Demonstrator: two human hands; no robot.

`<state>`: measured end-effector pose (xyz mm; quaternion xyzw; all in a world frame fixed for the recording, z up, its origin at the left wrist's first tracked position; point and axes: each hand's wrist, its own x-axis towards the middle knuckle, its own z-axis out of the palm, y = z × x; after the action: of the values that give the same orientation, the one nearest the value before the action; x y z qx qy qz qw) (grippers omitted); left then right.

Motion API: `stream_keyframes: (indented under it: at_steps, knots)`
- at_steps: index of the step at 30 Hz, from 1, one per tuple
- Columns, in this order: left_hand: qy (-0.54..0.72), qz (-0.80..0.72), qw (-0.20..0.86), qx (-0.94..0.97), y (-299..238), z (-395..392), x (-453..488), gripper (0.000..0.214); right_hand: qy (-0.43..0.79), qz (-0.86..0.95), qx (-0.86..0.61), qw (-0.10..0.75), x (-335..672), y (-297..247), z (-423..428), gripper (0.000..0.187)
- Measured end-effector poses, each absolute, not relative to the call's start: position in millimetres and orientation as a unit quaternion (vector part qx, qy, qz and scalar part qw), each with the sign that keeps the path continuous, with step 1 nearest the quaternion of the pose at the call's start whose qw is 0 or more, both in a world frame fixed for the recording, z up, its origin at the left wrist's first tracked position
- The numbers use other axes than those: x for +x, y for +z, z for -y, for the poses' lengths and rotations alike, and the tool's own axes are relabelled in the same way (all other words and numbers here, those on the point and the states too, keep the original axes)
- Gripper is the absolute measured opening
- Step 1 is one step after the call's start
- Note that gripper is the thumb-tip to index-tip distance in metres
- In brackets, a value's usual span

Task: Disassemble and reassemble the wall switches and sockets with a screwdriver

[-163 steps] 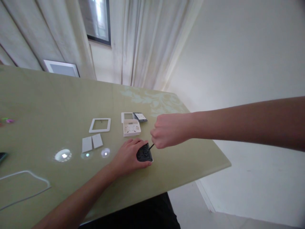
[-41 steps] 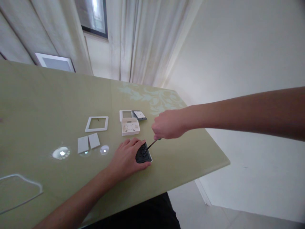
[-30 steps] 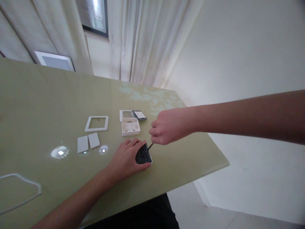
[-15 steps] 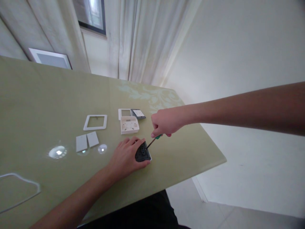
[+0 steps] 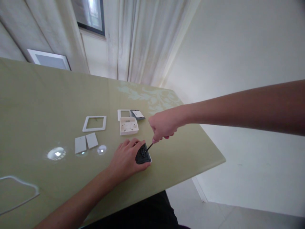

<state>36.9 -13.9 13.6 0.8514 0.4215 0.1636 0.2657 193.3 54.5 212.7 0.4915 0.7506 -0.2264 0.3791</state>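
Curling half-closed around a dark plate [image 5: 142, 156] on the near side of the white box [image 5: 129, 132], the left hand [image 5: 125, 160] grips it; the right hand [image 5: 165, 124], closed, holds a screwdriver [image 5: 149, 147] against it.

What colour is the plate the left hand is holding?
The plate is dark grey, almost black, with a white edge, seen best in the head view.
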Motion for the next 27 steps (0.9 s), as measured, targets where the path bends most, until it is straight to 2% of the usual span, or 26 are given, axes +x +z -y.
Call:
stream_keyframes:
  at_steps: [2, 4, 6, 8, 11, 13, 15, 16, 18, 20, 22, 24, 27]
  knots:
    - [0.165, -0.418, 0.266, 0.853, 14, 15, 37, 0.069, -0.225, -0.737, 0.492, 0.405, 193, 213, -57, 0.04]
    - [0.167, -0.418, 0.264, 0.853, 14, 15, 37, 0.069, -0.164, -0.776, 0.46, 0.4, 194, 216, -53, 0.04]
    - [0.163, -0.419, 0.263, 0.854, 14, 15, 37, 0.068, -0.046, -0.852, 0.349, 0.387, 196, 221, -45, 0.032]
    - [0.157, -0.423, 0.258, 0.854, 15, 15, 38, 0.065, 0.08, -0.905, 0.18, 0.378, 199, 225, -37, 0.016]
    - [0.151, -0.43, 0.249, 0.854, 15, 15, 38, 0.061, 0.133, -0.91, 0.045, 0.39, 204, 227, -30, 0.033]
    - [0.15, -0.431, 0.254, 0.853, 14, 15, 38, 0.064, 0.105, -0.905, 0.091, 0.401, 205, 226, -30, 0.027]
    - [0.154, -0.428, 0.26, 0.852, 13, 15, 37, 0.068, 0.049, -0.889, 0.224, 0.397, 204, 223, -32, 0.013]
    - [0.156, -0.427, 0.261, 0.852, 12, 15, 37, 0.07, 0.006, -0.867, 0.305, 0.393, 204, 222, -34, 0.015]
    - [0.16, -0.428, 0.259, 0.851, 11, 15, 37, 0.072, -0.091, -0.803, 0.439, 0.394, 203, 220, -38, 0.031]
    - [0.156, -0.43, 0.256, 0.852, 11, 15, 37, 0.073, -0.161, -0.748, 0.5, 0.406, 204, 220, -40, 0.041]
    - [0.148, -0.431, 0.255, 0.853, 11, 15, 37, 0.073, -0.147, -0.751, 0.504, 0.401, 205, 220, -37, 0.045]
    - [0.144, -0.43, 0.254, 0.854, 12, 15, 37, 0.073, -0.062, -0.81, 0.439, 0.384, 207, 223, -30, 0.041]
    - [0.146, -0.431, 0.246, 0.856, 13, 16, 37, 0.066, 0.061, -0.908, 0.196, 0.365, 207, 226, -21, 0.017]
